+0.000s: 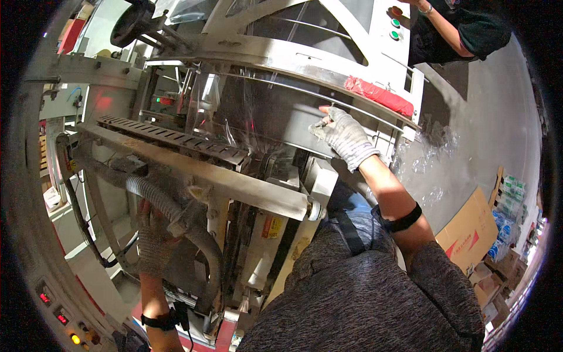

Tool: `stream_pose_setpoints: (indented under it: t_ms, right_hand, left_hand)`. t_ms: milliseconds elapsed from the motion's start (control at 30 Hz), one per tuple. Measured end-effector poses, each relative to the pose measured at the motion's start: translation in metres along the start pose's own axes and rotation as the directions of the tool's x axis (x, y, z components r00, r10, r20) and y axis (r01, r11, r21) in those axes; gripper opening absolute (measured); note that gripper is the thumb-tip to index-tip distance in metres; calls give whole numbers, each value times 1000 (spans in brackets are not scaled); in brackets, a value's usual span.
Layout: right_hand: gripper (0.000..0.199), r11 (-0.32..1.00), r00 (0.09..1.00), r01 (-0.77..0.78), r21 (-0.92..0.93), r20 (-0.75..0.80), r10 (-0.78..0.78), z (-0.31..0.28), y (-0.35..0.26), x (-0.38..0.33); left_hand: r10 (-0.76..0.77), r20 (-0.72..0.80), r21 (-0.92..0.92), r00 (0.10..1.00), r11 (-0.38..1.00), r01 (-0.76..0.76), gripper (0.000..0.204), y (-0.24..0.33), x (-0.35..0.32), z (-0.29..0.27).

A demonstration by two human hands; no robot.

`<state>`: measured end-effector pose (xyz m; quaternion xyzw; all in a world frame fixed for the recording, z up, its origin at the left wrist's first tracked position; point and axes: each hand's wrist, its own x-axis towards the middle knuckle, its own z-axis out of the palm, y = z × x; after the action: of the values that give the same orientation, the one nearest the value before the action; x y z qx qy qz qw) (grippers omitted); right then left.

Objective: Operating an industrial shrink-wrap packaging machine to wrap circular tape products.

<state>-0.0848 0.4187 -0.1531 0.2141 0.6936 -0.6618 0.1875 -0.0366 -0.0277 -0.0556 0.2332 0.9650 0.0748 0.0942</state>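
My right hand (347,136), in a pale knit glove with bare fingertips, is over a grey metal plate (299,128) of a large machine. Its fingers are bent and drawn together; whether anything is in them I cannot make out. Clear plastic film (234,108) hangs to the left of that hand, inside the machine. Low on the left, my left hand (155,237), also gloved, is in shadow beside a grey corrugated hose (153,192). Its fingers look stretched out, and nothing shows in them.
A pale metal bar (205,171) crosses between my hands, below a slotted strip (176,141). Red wrapping (380,95) covers part of the upper frame. Another person's arm (448,29) is at the top right. Cardboard (469,229) and crumpled film (431,146) are at the right.
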Motion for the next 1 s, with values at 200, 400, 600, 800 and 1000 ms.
stream_pose_setpoints:
  t_ms: [200,400,600,800,1000]
  right_hand:
    - [48,933,990,128,-336,-7,-138,6,7,19]
    - [20,930,992,-92,-355,52,118,9,-7,32]
    - [28,326,888,362,-873,218,-404,12,34,57]
    - [33,344,966,206,-916,133,-224,18,32,70]
    - [29,357,940,228,-906,109,-323,17,76,94]
  left_hand:
    - [-95,155,-116,983,987,114,106,39,59,18]
    - [142,30,-134,989,981,-137,113,28,82,91]
    - [22,273,-180,962,983,29,94,6,72,124]
    - [215,-117,-81,970,971,-225,82,47,94,82]
    - [-90,322,-411,943,883,225,90,0,36,119]
